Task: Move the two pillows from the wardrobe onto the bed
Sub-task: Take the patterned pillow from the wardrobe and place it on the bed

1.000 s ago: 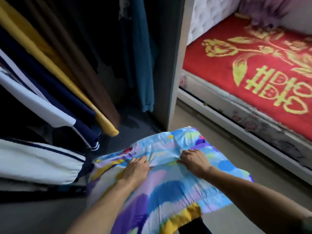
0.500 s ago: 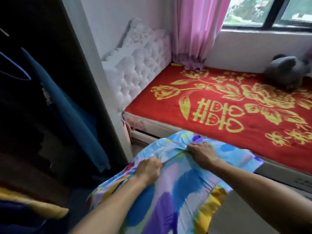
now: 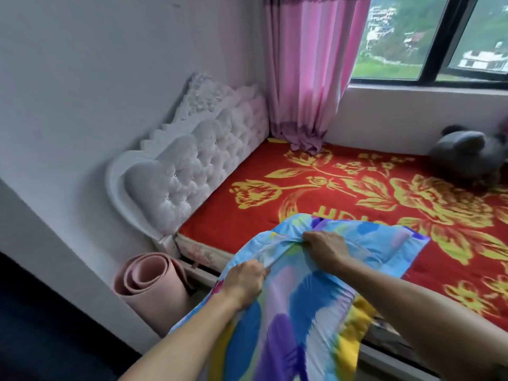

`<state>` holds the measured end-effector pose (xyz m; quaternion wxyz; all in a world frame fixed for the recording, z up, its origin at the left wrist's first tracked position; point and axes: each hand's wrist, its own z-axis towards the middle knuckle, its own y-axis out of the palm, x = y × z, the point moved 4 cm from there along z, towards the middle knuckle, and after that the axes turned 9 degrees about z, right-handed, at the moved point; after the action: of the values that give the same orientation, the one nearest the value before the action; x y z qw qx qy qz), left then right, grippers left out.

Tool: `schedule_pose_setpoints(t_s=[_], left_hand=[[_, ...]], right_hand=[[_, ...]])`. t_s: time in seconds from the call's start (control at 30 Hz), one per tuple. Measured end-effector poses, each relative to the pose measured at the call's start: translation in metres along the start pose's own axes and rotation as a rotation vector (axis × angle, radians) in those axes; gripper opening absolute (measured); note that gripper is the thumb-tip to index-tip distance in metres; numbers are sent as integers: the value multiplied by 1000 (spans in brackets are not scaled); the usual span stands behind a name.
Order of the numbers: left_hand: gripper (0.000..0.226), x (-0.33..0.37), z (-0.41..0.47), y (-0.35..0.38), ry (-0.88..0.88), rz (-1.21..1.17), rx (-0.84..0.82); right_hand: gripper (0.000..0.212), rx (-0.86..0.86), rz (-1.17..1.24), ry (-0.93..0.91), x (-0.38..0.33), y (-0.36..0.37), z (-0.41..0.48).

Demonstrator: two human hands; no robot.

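Note:
A pillow (image 3: 299, 306) in a blue, purple and yellow patterned cover hangs in front of me, its far end over the near edge of the bed (image 3: 343, 193). My left hand (image 3: 243, 281) grips the cover at its top left. My right hand (image 3: 325, 247) grips a bunched fold further right. The bed has a red blanket with yellow flowers. Only the dark edge of the wardrobe (image 3: 41, 325) shows at the lower left. A second pillow is not in view.
A white tufted headboard (image 3: 187, 171) stands at the bed's left end against the wall. A rolled pink mat (image 3: 149, 281) stands on the floor beside it. A pink curtain (image 3: 310, 70) hangs at the window, and a grey plush toy (image 3: 467, 155) lies on the bed's far right.
My view has swung from the wardrobe's hanging clothes to the bed. Both hands carried the pillow up and right, from low by the wardrobe to over the bed's near edge.

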<state>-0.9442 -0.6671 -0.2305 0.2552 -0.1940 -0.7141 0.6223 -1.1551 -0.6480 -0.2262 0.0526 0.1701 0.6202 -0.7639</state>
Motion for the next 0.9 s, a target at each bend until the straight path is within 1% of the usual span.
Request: schedule_pose_setpoints(t_s=[0.1,0.17,0.2,0.37,0.47,0.6,0.73,0.9], left_hand=[[40,-20,56,-9,3,10,-4],[40,-44,114,-7,6,-3,-10],[41,-48,126,-8,19,12,-8],[43,-91,226,-18,59,36,-24],[43,-120,287,-35,83,47,-28],[43,-149,354,-44,98,69,-35],[41,-180,420,-46,76,62,-43],[38,-220,496,-32,-21,-5,-89]], right_hand=[[11,-15,-5,-7,6,6,57],[14,-10,-1,4,14,21,114],[14,-17,-10,8,17,23,126],[13,-13,17,114,34,54,222],[11,-1,50,153,37,66,286],[10,2,84,184,45,81,350],[18,-33,103,173,52,101,422],[16,-67,142,127,59,140,513]])
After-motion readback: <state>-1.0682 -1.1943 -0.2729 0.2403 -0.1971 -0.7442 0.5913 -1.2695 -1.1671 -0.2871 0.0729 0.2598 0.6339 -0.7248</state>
